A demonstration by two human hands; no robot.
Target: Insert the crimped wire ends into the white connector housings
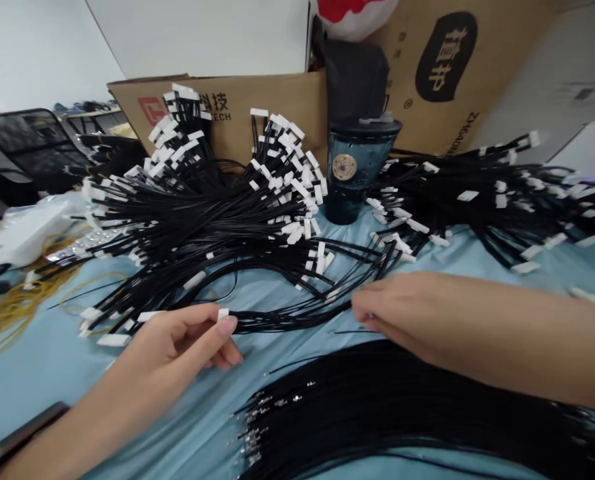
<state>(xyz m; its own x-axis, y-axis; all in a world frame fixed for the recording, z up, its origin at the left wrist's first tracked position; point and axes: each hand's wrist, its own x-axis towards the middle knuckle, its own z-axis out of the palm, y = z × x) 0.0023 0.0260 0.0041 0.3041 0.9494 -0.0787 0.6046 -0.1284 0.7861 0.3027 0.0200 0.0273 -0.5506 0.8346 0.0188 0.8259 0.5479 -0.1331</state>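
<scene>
Left hand (pixel 177 340) at the lower left of the view, thumb and forefinger pinched together on one small white plastic connector (pixel 223 314), with its black wires (pixel 277 322) running off to the right across the table. Right hand (pixel 407 313) well apart from the left, coming in from the right side, fingers (pixel 365 307) curled low over thin black wires (pixel 347 331), but whether gripping them or only touching them, impossible to tell from this view. Above both hands, a large heap of black wires with white connectors (pixel 202 213) spread over a light blue cloth (pixel 72 373), and a second heap of the same kind (pixel 492 200) at the far right. Near the bottom edge, just below the right hand, a dense bundle of black wires with small metal terminals (pixel 377 413), ends pointing left. Behind the heaps, a dark teal tumbler (pixel 350 177) standing upright against cardboard boxes (pixel 227 113). At the left side, loose yellow wires (pixel 7 313) and a white package (pixel 27 233) on the cloth, and further back a black mesh chair (pixel 27 140).
</scene>
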